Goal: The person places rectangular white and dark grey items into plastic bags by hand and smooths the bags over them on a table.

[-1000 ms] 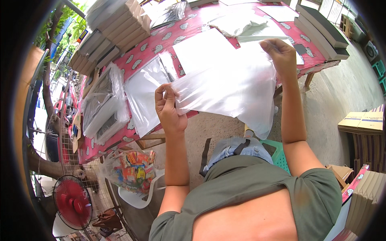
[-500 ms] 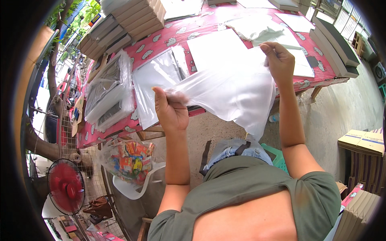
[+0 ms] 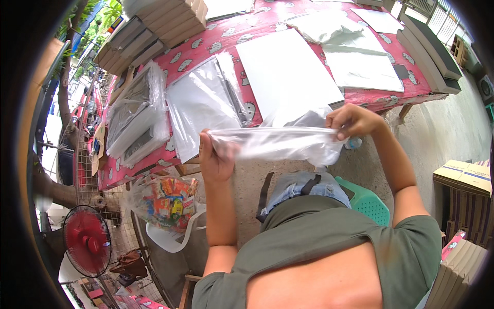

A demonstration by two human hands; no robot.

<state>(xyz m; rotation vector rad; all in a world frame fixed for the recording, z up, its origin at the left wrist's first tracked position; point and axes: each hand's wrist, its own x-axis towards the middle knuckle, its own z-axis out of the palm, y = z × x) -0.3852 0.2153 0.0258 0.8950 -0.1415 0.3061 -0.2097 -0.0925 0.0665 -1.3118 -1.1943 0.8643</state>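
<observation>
Between my two hands a clear plastic bag [image 3: 278,144] is stretched out sideways, its top edge nearly level and its lower part hanging above my lap. My left hand [image 3: 217,158] pinches the bag's left end; the fingers are partly seen through the film and slightly blurred. At the other end my right hand [image 3: 355,122] grips the corner between thumb and curled fingers. Just beyond the bag, a large white board [image 3: 288,72] lies at the table's near edge. Left of it rest sheets in clear plastic sleeves [image 3: 203,103].
The table has a pink patterned cover [image 3: 200,49]. A plastic-wrapped stack [image 3: 139,113] lies at its left, book-like stacks [image 3: 164,26] behind, and dark-topped blocks [image 3: 427,51] at right. A red fan [image 3: 87,241], a white chair [image 3: 170,239] with a bag of colourful packets [image 3: 172,203] and a green stool [image 3: 368,203] stand nearby.
My right hand has come down and nearer, bringing the bag off the white board. The bag, spread diagonally before, is now level between my hands. My left hand has dropped slightly.
</observation>
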